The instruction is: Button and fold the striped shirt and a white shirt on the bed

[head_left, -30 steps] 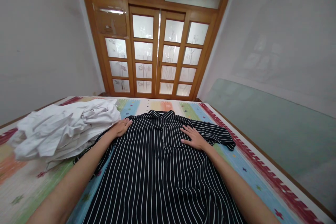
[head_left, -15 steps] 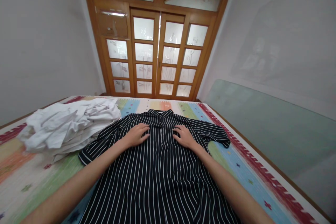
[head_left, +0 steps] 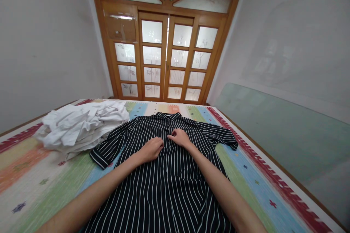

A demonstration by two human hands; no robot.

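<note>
A black shirt with white stripes [head_left: 169, 189] lies spread face up, its collar at the far end and its short sleeves out to the sides. At the chest, beside the front placket, my left hand [head_left: 153, 149] is closed, its curled fingers pressed to the cloth. Slightly farther up and across the placket, my right hand [head_left: 179, 138] has thumb and fingers drawn together in a pinch on the fabric. The exact bit of cloth between the fingertips is too small to make out.
A heap of white clothes [head_left: 82, 123] sits left of the shirt, close to its sleeve. Under everything is a colourful striped bedspread [head_left: 254, 185]. A pale green headboard-like panel [head_left: 273, 127] stands along the right, and wooden glazed doors [head_left: 166, 58] are beyond the bed.
Both hands moved inward to the shirt's placket, and their spread fingers closed. My left hand came slightly nearer to me; my right went slightly farther up. The view shifted a little.
</note>
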